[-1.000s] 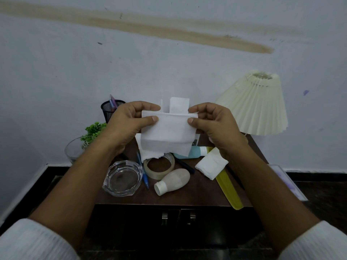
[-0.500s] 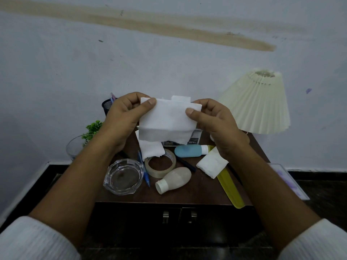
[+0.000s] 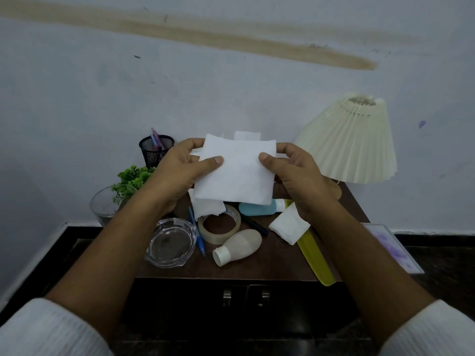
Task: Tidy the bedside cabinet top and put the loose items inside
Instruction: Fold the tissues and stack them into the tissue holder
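Note:
Both hands hold a folded white tissue up above the dark wooden cabinet top. My left hand pinches its left edge, my right hand its right edge. Below lie a torn white tissue, a tape roll, a beige bottle, a blue bottle, a blue pen, a black pen, another folded tissue and a yellow comb. A glass ashtray sits at the front left.
A pleated cream lamp stands at the back right. A black mesh pen holder and a glass bowl with a green plant are at the back left. Two cabinet door handles show below. A framed picture lies right.
The tissue has been folded smaller between my hands, its hanging lower part brought up. Both hands stay over the cabinet, now gripping the folded piece by its side edges.

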The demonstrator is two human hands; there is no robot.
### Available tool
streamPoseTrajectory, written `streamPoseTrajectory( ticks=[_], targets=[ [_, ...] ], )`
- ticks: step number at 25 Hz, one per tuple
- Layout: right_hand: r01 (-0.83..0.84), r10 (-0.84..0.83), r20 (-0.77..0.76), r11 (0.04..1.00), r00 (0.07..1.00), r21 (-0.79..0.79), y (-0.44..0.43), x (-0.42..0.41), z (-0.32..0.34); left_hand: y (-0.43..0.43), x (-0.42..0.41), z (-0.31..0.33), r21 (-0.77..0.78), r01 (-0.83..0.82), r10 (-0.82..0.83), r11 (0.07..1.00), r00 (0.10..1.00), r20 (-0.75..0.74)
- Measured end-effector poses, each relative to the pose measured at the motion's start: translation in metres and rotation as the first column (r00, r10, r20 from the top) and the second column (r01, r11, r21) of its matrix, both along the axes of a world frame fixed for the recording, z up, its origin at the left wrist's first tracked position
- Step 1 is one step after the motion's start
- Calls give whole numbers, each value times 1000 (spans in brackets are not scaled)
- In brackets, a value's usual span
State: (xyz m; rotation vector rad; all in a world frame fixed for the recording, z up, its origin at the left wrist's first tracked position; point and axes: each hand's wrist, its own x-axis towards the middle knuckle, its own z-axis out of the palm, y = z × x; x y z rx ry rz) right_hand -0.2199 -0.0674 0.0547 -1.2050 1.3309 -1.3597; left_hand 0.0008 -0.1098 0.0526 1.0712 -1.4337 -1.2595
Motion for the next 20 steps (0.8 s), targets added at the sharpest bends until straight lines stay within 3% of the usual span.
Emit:
streamPoseTrajectory(
  ticks=[3, 7, 13, 17, 20],
  targets=[
    [-38, 38, -10, 999, 999, 13, 2, -1, 2, -5, 4, -4, -38, -88, 89, 995, 995, 38],
    [-52, 50, -47, 998, 998, -42, 0, -2, 2, -3, 5, 0, -89, -83, 87, 993, 995, 42],
    [36, -49, -151, 996, 987, -87, -1, -3, 0, -4, 13, -1, -248, -100, 166, 964, 951, 261],
    [0, -11, -182, 998, 983, -55, 0, -4, 0, -2, 13, 3, -157, -54, 72, 986, 991, 110],
    [-109, 38, -459, 986, 887, -129, 1, 4, -3, 7, 2, 6, -187, 65, -43, 980, 992, 117]
  ],
)
